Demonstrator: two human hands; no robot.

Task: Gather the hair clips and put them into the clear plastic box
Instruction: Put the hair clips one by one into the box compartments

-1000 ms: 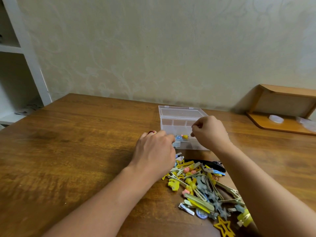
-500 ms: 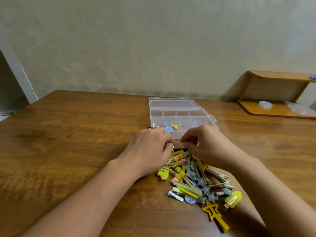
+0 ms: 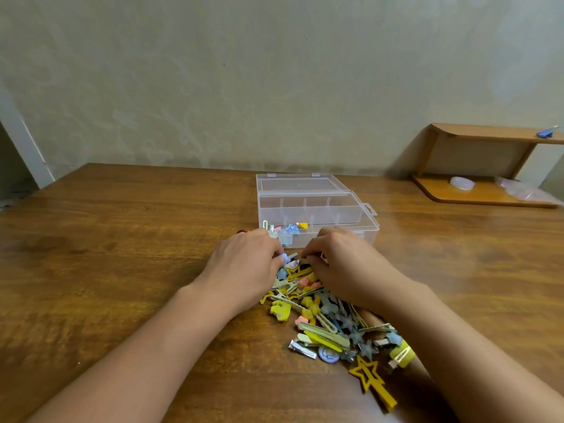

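A clear plastic box [image 3: 354,206] with dividers lies open on the wooden table [image 3: 122,254], a few small clips in its near-left compartment. In front of it spreads a pile of colourful hair clips [image 3: 323,315], mostly yellow, blue and pink. My left hand [image 3: 247,270] rests at the pile's far left edge, fingers curled round a small blue clip [image 3: 283,257]. My right hand [image 3: 338,264] sits over the pile's far end, its fingertips curled and pinching a clip. A yellow star clip [image 3: 370,380] lies nearest me.
A wooden shelf unit [image 3: 476,166] stands at the table's back right corner with a clear lid and a plastic bag on it. The wall runs close behind the box. A white frame stands at the far left.
Both hands have drawn back from the box to the far end of the clip pile. The camera has tilted and shifted right.
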